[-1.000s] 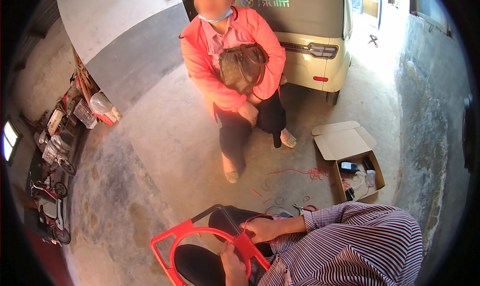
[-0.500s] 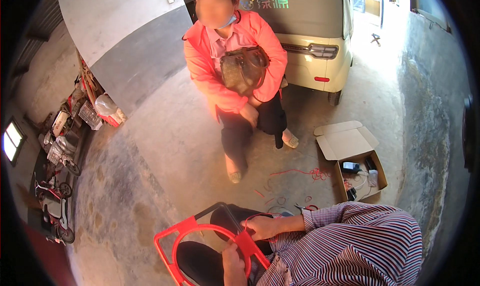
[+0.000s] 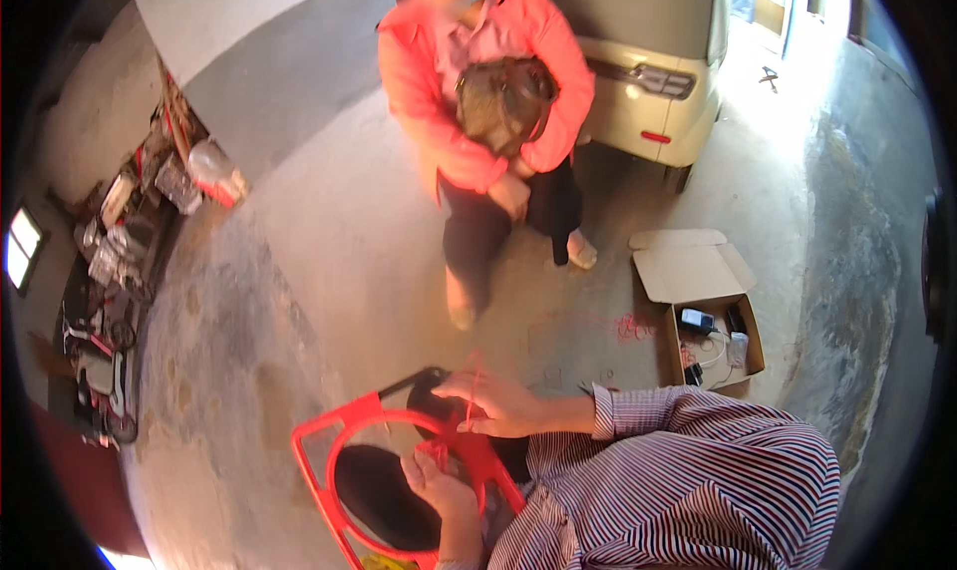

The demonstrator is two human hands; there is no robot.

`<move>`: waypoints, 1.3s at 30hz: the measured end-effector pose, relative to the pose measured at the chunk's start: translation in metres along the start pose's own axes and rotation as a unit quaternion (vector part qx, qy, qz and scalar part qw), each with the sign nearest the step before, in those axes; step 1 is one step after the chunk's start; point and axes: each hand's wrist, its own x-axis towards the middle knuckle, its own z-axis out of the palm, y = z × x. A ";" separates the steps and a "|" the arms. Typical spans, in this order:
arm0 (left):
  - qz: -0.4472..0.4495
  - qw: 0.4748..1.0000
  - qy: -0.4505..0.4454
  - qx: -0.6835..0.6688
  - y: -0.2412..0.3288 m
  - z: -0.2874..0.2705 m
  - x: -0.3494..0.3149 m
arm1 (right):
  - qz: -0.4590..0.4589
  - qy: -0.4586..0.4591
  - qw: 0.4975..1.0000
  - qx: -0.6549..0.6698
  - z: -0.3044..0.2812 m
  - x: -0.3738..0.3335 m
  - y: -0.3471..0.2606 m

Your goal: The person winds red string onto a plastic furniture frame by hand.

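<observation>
A red frame [image 3: 349,410] with a round ring inside it and a black bar at its far side lies across my dark-trousered legs. Over the frame's right part, my right hand [image 3: 498,403] has a thin red cord [image 3: 471,395] at its fingers; motion blurs them. My left hand [image 3: 439,485] is nearer to me, over the ring. Its thumb and fingers close on a small red piece [image 3: 435,454]; whether this is cord or part of the frame I cannot tell.
A seated person [image 3: 478,101] in a coral jacket hugs a brown bag [image 3: 503,99]. Right of them are a cream vehicle [image 3: 638,121] and an open cardboard box [image 3: 750,316] holding electrical parts. Tangled red cord [image 3: 633,327] lies on the floor. Scooters [image 3: 105,371] and clutter line the left wall.
My right hand has lifted away from the frame and moved left with the red cord. My left hand has shifted left over the ring. The view has tipped downward slightly.
</observation>
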 end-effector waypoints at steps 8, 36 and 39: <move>0.181 0.975 -0.118 0.056 0.010 0.025 -0.004 | 0.031 -0.023 0.979 0.202 -0.011 0.019 -0.012; -0.229 0.960 -0.148 -0.064 0.000 0.011 0.010 | 0.374 -0.157 0.858 0.316 -0.038 -0.021 0.039; -0.229 0.960 -0.150 -0.050 0.001 0.011 0.009 | 0.400 -0.153 0.863 0.268 -0.046 -0.025 0.053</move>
